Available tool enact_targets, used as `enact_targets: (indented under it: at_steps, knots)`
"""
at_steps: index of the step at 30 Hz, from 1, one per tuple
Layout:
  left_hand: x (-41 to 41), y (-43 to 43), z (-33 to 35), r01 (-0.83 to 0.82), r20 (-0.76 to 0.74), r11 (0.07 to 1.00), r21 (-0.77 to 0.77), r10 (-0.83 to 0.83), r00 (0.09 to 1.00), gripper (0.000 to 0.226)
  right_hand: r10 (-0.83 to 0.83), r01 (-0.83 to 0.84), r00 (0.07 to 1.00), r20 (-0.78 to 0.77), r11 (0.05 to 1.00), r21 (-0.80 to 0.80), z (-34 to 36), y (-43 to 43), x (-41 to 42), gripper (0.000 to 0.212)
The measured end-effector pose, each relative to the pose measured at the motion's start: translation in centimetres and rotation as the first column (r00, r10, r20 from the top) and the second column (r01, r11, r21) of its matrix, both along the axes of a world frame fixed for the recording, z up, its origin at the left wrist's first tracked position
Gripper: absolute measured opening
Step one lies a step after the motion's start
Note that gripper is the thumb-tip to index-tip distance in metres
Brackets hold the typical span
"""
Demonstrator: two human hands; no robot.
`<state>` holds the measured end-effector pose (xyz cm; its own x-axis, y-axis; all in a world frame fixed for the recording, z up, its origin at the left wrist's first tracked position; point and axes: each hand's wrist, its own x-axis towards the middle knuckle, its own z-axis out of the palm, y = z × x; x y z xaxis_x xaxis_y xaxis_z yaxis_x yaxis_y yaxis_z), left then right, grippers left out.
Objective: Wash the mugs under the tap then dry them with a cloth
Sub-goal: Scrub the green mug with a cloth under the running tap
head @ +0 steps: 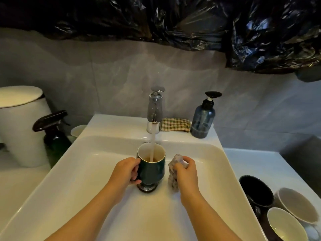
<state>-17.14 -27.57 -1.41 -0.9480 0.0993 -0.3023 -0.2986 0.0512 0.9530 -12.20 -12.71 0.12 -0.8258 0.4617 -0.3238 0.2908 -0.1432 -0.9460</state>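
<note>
A dark green mug [152,169] stands upright in the white sink [69,180], right under the chrome tap [154,110]. Water runs from the tap into the mug, which holds brownish water. My left hand [126,173] grips the mug from its left side, fingers curled round it. Just right of the mug, my right hand [186,171] holds a crumpled greyish cloth [173,173] that hangs down to the sink floor. A checked cloth [175,124] lies folded on the sink ledge beside the tap.
A blue pump bottle [202,119] stands right of the tap. On the right counter are a black mug [257,193] and two light mugs [295,206], tipped. At left are a dark spray bottle [53,134] and a white lidded bin [22,122].
</note>
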Motion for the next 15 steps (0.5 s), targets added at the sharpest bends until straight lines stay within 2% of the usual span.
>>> enact_targets:
  at_steps: [6,12,15]
  knots:
    - [-0.3,0.1,-1.0,0.072,-0.031,0.994,0.08,-0.07,0.997,0.039,-0.024,0.024,1.0,0.002,0.996,0.086,-2.5,0.5,-1.9,0.034]
    - [-0.5,-0.2,-0.7,0.049,0.048,0.978,0.201,-0.059,0.997,0.036,-0.043,0.042,0.999,0.01,0.994,0.098,-2.7,1.2,-2.0,0.049]
    - [-0.3,-0.5,-0.6,0.039,0.114,0.96,0.278,-0.074,0.991,0.036,-0.041,0.042,0.999,-0.009,0.993,0.11,-2.8,1.4,-1.8,0.047]
